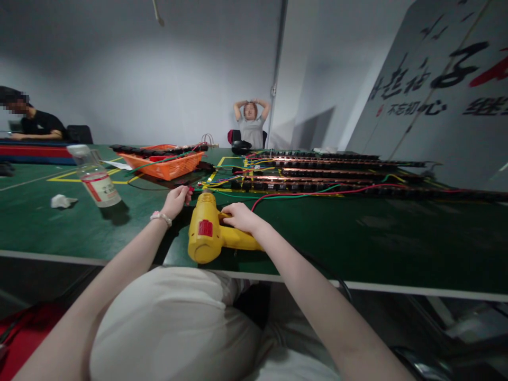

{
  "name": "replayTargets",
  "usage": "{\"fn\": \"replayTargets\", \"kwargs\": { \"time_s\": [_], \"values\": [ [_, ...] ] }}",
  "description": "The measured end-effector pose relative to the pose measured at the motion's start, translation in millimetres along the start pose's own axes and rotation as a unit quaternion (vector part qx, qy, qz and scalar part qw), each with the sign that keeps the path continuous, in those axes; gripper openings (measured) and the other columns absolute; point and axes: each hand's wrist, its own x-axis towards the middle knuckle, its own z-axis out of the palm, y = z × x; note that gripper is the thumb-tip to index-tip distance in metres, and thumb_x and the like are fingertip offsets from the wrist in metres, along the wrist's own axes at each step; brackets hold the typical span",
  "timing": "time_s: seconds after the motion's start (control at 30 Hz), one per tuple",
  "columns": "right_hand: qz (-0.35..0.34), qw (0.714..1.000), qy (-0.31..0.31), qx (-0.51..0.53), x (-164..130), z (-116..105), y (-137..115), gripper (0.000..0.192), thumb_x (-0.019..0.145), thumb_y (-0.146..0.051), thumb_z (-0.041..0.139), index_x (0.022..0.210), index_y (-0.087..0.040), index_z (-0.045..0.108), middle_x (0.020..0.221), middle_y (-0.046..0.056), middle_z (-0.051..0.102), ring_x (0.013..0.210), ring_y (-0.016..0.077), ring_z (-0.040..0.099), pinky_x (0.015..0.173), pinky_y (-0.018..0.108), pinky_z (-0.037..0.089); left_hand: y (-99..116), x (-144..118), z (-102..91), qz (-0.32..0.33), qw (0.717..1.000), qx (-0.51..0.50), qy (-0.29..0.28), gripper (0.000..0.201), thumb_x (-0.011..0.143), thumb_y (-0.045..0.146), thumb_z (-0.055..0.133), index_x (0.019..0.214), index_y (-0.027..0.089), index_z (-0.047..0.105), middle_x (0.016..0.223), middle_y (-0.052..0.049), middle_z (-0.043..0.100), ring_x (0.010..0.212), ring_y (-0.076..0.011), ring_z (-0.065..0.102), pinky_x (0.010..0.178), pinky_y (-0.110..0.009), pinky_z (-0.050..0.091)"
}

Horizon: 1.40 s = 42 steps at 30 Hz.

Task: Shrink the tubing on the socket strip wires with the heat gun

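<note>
1. Nearest the camera, the right hand (237,216) rests on top of a yellow heat gun (210,235), its fingers curled over the rear of the tool's body where the handle meets it. The gun lies on the green surface (357,243) close to the near edge, its nozzle pointing away from the person and a red patch showing on its side.
2. Just left of the gun's nozzle, the left hand (175,201), with a pale bracelet at the wrist, has its fingers pressed together, pinching a small red wire end (191,189). What lies under the palm cannot be made out.
3. Further left, a clear plastic bottle (94,177) with a red and white label stands tilted on the surface, and a crumpled white scrap (62,201) lies beyond it toward the left edge.
4. Behind the hands, an orange basket (166,164) holds dark strips and wires.
5. To the right of the basket, long rows of dark strips with copper bars (329,172) stretch across the surface, with red, green and yellow wires (293,194) trailing from them toward the hands.
6. At the far side, one person (251,124) sits with both hands raised to the head, and another person (34,123) in black sits at the far left.
</note>
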Motion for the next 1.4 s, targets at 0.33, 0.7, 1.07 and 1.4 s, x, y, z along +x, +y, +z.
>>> {"fn": "replayTargets", "kwargs": {
  "time_s": [0.33, 0.7, 1.07, 1.4],
  "values": [
    [0.041, 0.998, -0.017, 0.055, -31.3, -15.6, 35.9, 0.011, 0.08, -0.013, 0.059, 0.071, -0.013, 0.066, 0.071, 0.001, 0.064, 0.069, 0.0127, 0.054, 0.062, 0.022, 0.034, -1.7, 0.4, -1.6, 0.009, 1.0, 0.008, 0.004, 0.025, 0.088, 0.025, 0.045, 0.069, 0.014, 0.058, 0.053, 0.002, 0.053, 0.043, -0.0084, 0.047, 0.046, -0.02, 0.038],
    [0.103, 0.991, -0.013, 0.079, -71.7, -34.5, 64.0, 0.011, 0.078, -0.012, 0.058, 0.078, -0.014, 0.068, 0.08, 0.002, 0.066, 0.08, 0.0166, 0.059, 0.07, 0.024, 0.038, -0.8, -0.9, -2.1, 0.01, 1.0, 0.008, 0.002, 0.025, 0.088, 0.025, 0.045, 0.07, 0.014, 0.058, 0.054, 0.001, 0.054, 0.043, -0.0083, 0.048, 0.045, -0.019, 0.039],
    [0.105, 0.993, -0.006, 0.058, -79.9, -40.2, 66.2, 0.016, 0.077, -0.01, 0.055, 0.078, -0.014, 0.07, 0.077, 0.003, 0.066, 0.078, 0.0167, 0.058, 0.07, 0.024, 0.038, -7.8, 1.9, -2.8, 0.007, 1.0, -0.002, 0.006, 0.026, 0.086, 0.029, 0.047, 0.069, 0.014, 0.059, 0.053, 0.001, 0.054, 0.044, -0.0085, 0.048, 0.046, -0.019, 0.04],
    [0.045, 0.998, -0.018, 0.048, -48.3, -28.6, 48.8, 0.012, 0.078, -0.012, 0.057, 0.075, -0.011, 0.069, 0.071, 0.001, 0.063, 0.071, 0.0139, 0.055, 0.066, 0.023, 0.035, -13.3, 3.3, -4.0, -0.004, 1.0, -0.009, 0.008, 0.026, 0.086, 0.029, 0.046, 0.069, 0.014, 0.059, 0.054, 0.0, 0.054, 0.044, -0.009, 0.048, 0.045, -0.02, 0.041]
  ]
}}
